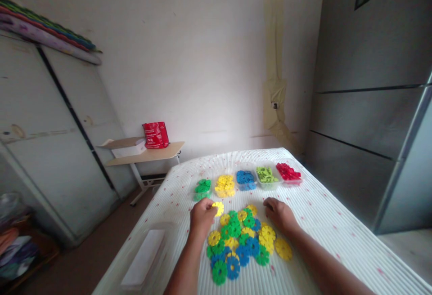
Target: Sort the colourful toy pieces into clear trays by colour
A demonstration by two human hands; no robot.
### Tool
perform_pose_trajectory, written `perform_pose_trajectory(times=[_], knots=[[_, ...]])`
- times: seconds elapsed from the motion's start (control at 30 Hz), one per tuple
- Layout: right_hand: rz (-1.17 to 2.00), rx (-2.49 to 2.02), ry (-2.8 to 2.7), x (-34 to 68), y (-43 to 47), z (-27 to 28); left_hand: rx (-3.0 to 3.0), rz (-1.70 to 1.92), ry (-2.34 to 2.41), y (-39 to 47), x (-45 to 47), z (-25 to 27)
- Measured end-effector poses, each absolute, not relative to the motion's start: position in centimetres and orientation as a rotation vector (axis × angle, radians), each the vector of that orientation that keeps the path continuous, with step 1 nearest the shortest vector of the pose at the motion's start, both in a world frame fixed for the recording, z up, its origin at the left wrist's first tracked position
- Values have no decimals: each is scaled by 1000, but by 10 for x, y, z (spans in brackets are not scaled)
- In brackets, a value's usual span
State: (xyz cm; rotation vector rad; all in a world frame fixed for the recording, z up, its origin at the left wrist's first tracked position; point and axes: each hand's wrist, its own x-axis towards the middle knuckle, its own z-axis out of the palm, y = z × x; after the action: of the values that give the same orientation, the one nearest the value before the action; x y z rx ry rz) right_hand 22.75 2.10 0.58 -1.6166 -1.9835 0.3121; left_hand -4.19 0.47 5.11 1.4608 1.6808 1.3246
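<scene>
My left hand [202,216] pinches a yellow notched plastic disc [219,208] just in front of the tubs of yellow and green pieces. To the right, my right hand [278,214] rests with curled fingers near the table; whether anything is in them is hidden. Between my forearms lies a loose pile of green, yellow and blue notched discs [233,227]. Beyond the hands stand small clear tubs in a row: dark green pieces [202,187], yellow pieces [225,185], blue pieces [246,180], light green pieces [266,175] and red pieces [287,172].
A clear plastic lid or tray [165,259] with a white strip [144,259] lies at the table's left. A side table [158,153] with a red bag [155,135] stands by the wall. On the right is a grey refrigerator [361,106].
</scene>
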Motion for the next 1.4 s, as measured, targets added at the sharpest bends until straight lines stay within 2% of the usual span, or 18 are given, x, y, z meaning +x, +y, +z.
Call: perform_pose_trajectory(times=[0.13, 0.27, 0.8, 1.2, 1.4], knots=[[308, -1624, -1975, 227, 22, 4, 1394, 1369, 1663, 51, -32, 79], [309, -1624, -1967, 228, 23, 2, 1343, 1392, 1708, 75, -21, 80], [397, -1593, -2048, 210, 16, 20, 1491, 1365, 1929, -15, -62, -9], [372, -1699, -2249, 179, 15, 23, 1566, 1423, 1932, -16, -57, -12], [471, -1533, -2123, 180, 13, 24, 1667, 1459, 1877, -19, -52, -9]])
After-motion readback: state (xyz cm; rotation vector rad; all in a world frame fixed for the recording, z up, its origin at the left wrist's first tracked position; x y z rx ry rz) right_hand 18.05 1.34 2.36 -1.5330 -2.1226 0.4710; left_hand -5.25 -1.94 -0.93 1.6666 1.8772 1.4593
